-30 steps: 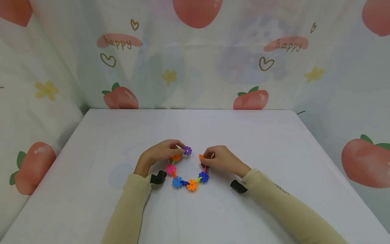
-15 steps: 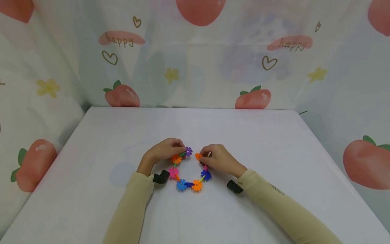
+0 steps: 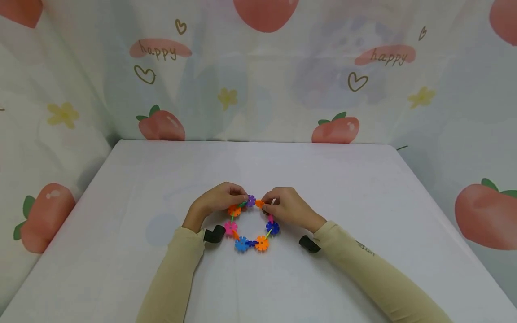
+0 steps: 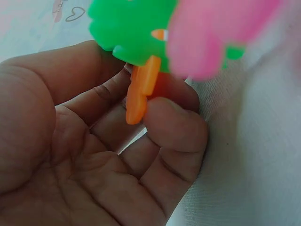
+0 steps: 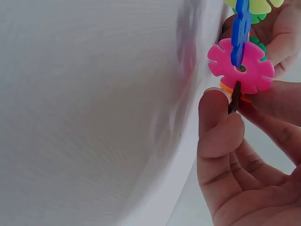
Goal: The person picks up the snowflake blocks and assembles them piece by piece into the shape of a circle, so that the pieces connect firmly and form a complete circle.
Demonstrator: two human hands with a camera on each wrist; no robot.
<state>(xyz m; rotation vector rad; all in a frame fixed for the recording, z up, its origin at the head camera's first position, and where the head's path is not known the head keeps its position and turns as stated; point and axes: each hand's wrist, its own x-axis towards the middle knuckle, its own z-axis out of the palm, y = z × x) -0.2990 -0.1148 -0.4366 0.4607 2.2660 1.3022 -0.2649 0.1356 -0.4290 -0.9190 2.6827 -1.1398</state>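
Observation:
Several notched snowflake discs are linked into a ring above the white table. My left hand pinches the chain at its upper left, beside a purple disc. In the left wrist view an orange disc lies between the fingers, below a green disc. With thumb and fingers my right hand pinches a dark brown disc joined to a pink disc. An orange disc at its fingertips is right beside the purple one; whether they interlock, I cannot tell.
The white table spreads around the hands, with a printed cloth hung behind and at the sides. Black wrist mounts show beside the left cuff and right cuff. The ring's near side has light blue and orange discs.
My right hand has moved left and slightly away, bringing its orange disc up to the purple one and narrowing the ring's gap. The left hand has barely shifted.

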